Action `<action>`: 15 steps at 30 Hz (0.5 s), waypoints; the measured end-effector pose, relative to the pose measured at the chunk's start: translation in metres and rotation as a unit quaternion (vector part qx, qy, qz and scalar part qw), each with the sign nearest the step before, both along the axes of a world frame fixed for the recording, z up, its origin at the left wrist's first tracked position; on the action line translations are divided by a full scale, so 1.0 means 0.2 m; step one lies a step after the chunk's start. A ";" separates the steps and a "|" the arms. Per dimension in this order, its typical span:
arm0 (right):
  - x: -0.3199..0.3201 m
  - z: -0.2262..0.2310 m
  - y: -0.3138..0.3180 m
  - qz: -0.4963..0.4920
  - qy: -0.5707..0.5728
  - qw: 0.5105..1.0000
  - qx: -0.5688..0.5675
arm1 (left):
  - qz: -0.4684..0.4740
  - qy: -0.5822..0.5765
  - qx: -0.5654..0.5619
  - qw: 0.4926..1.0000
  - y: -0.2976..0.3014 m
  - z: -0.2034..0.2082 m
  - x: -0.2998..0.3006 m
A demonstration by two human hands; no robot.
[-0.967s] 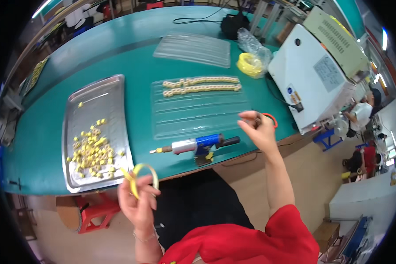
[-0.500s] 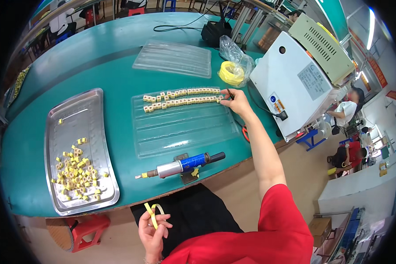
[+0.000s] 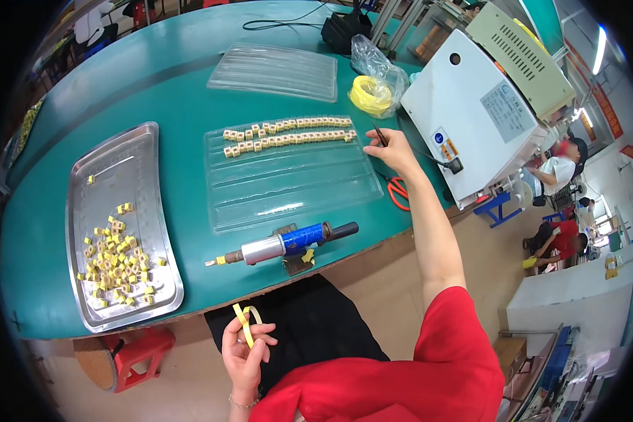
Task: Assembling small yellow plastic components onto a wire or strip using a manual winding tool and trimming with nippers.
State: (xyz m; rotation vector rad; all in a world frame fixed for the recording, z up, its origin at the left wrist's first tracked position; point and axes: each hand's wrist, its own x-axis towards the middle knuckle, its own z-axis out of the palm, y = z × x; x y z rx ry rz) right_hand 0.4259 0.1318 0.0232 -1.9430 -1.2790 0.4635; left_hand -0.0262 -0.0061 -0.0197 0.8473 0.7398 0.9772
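My right hand [image 3: 392, 149] reaches over the teal table [image 3: 183, 105] and pinches a thin dark pair of tweezers [image 3: 379, 134]. It is just right of a clear plastic tray [image 3: 295, 190] that holds two rows of small yellow-and-white parts [image 3: 288, 133]. My left hand [image 3: 246, 350] is low, off the table's front edge above my lap, and holds a curled strip of yellow tape [image 3: 244, 321].
A steel tray [image 3: 105, 169] with several loose yellow parts [image 3: 116, 257] lies at the left. A blue-and-silver hand tool [image 3: 281, 243] rests near the front edge. Red scissors [image 3: 399, 190], a white machine [image 3: 485, 112], a bagged yellow roll [image 3: 371, 93] and a second clear tray [image 3: 274, 70] are nearby.
My right hand went from the red scissors at the front edge up to the right end of the part rows. My left hand dropped below the table edge with the yellow strip.
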 end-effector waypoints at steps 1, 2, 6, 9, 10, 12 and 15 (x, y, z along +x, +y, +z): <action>0.01 -0.01 0.00 0.001 0.007 1.000 0.001 | -0.004 0.001 -0.001 1.000 0.00 -0.01 0.00; 0.01 -0.01 0.00 0.003 0.014 1.000 0.003 | -0.006 0.001 0.001 1.000 -0.01 -0.01 0.00; 0.02 -0.04 0.03 -0.005 -0.001 0.999 0.034 | -0.010 0.012 0.008 1.000 -0.02 0.01 0.01; -0.02 0.03 0.03 -0.013 -0.053 0.998 0.013 | 0.001 0.012 0.002 1.000 -0.05 0.00 0.00; -0.04 0.07 0.01 -0.015 -0.061 0.996 -0.058 | 0.003 0.009 -0.004 1.000 -0.07 -0.01 0.00; -0.11 0.12 -0.03 0.007 -0.104 0.982 -0.155 | 0.005 0.009 -0.008 1.000 -0.09 -0.02 -0.01; -0.15 0.11 -0.10 -0.013 -0.132 0.982 -0.133 | -0.013 0.010 -0.026 1.000 -0.10 -0.03 -0.01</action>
